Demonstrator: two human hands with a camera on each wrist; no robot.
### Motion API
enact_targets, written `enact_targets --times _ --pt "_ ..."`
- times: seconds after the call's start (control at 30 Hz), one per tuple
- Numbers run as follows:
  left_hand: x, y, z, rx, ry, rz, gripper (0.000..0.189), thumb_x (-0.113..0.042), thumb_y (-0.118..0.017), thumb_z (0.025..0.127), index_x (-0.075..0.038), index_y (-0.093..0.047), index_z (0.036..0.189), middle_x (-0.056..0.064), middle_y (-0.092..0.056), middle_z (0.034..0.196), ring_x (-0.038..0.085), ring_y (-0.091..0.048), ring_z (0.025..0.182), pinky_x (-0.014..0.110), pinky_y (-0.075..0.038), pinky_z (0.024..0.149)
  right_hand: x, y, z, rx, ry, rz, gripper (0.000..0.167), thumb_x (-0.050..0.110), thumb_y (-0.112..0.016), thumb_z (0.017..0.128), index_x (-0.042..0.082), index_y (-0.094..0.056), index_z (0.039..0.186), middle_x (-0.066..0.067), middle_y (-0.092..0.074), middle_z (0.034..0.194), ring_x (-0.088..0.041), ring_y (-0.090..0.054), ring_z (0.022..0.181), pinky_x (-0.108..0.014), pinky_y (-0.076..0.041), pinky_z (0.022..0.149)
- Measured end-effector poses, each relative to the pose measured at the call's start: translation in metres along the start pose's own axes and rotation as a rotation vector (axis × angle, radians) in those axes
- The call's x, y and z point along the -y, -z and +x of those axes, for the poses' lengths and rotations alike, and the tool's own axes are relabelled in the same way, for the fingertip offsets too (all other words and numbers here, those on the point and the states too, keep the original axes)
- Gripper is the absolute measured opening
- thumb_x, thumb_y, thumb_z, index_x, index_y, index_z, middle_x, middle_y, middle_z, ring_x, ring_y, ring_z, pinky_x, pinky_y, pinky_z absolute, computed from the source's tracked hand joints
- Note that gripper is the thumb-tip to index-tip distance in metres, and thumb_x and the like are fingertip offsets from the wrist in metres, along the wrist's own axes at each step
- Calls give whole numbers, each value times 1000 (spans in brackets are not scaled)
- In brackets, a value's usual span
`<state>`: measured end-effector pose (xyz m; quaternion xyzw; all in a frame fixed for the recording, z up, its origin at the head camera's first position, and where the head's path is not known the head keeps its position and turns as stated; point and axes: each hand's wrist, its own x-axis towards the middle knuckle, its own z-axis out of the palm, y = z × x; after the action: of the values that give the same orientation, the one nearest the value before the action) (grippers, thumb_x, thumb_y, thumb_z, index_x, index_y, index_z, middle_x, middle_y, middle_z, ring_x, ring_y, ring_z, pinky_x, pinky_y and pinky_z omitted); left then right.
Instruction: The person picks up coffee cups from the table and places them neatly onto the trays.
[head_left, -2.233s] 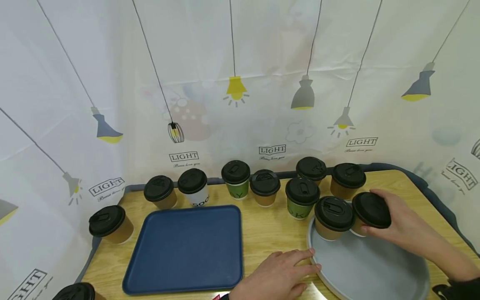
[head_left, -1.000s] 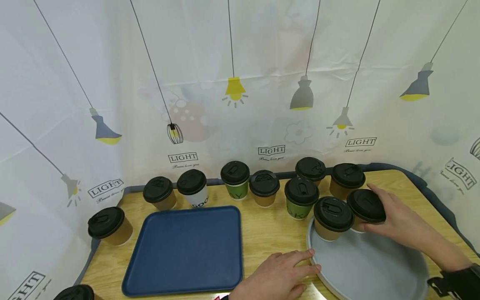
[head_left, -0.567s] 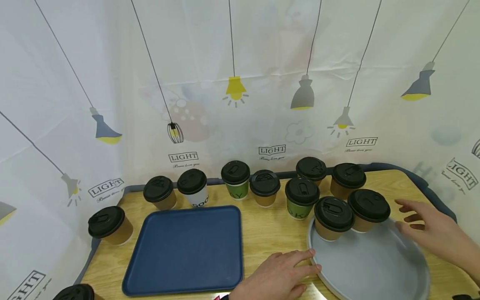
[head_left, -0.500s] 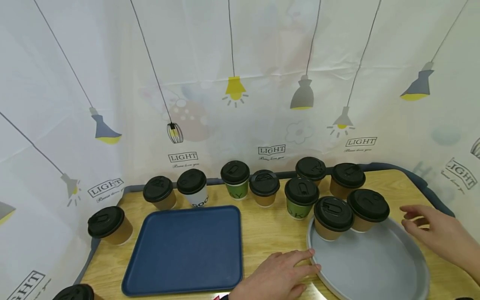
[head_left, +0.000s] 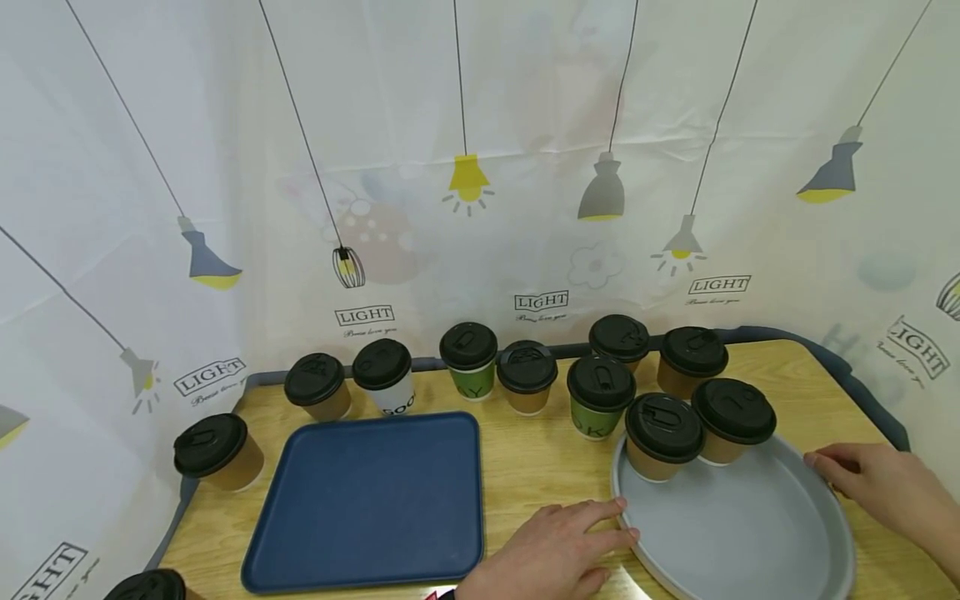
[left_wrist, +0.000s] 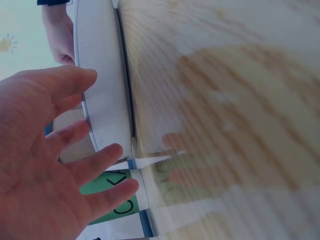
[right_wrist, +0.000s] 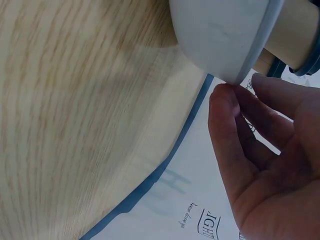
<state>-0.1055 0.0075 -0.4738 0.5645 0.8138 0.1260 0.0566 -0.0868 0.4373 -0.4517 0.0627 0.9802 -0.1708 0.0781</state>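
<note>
A round grey tray (head_left: 738, 533) lies at the right of the table, with two brown lidded paper coffee cups standing at its far side, a left one (head_left: 654, 462) and a right one (head_left: 722, 450). My left hand (head_left: 551, 550) rests at the tray's left rim, its fingers spread and fingertips at the edge. At the right rim is my right hand (head_left: 888, 483). In the right wrist view this hand (right_wrist: 270, 145) has its thumb and a finger brought together at the rim, pinching the edge. The left wrist view shows the left hand's fingers (left_wrist: 107, 157) loosely extended beside the tray wall.
Left of centre lies a bare blue rectangular tray (head_left: 367, 500). Behind the trays stand several lidded cups, among them a white one (head_left: 393, 393) and a green one (head_left: 596, 417). More brown cups (head_left: 236, 462) line the table's left side. A printed curtain (head_left: 420, 167) encloses the table.
My right hand has let go of the right brown cup, which now stands on the round tray, and has moved right to the tray's rim. The left hand has stayed put.
</note>
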Motion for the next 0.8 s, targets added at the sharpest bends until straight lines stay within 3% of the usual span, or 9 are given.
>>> enact_targets --times 0.3,0.6,0.8 --pt "1 0 0 4 3 -9 50 -33 -62 106 -30 -49 154 -5 -36 164 5 -42 143 24 -50 100 2 -2 4 -24 17 7 28 18 -68 99 -10 -74 103 -15 -73 86 -29 -68 73 -48 -58 64" --pt "1 -3 3 0 -10 -20 45 -33 -62 106 -31 -54 150 -6 -42 159 5 -48 137 24 -51 94 1 -4 9 -48 24 -16 25 16 -70 97 -8 -76 98 -17 -73 86 -27 -67 69 -46 -57 61" --pt "-2 -2 4 -9 5 0 41 -34 -64 105 -32 -58 146 -6 -45 155 10 -45 140 32 -52 96 1 -6 11 -65 48 -12 23 14 -70 97 -8 -76 98 -18 -73 86 -28 -67 69 -46 -57 60"
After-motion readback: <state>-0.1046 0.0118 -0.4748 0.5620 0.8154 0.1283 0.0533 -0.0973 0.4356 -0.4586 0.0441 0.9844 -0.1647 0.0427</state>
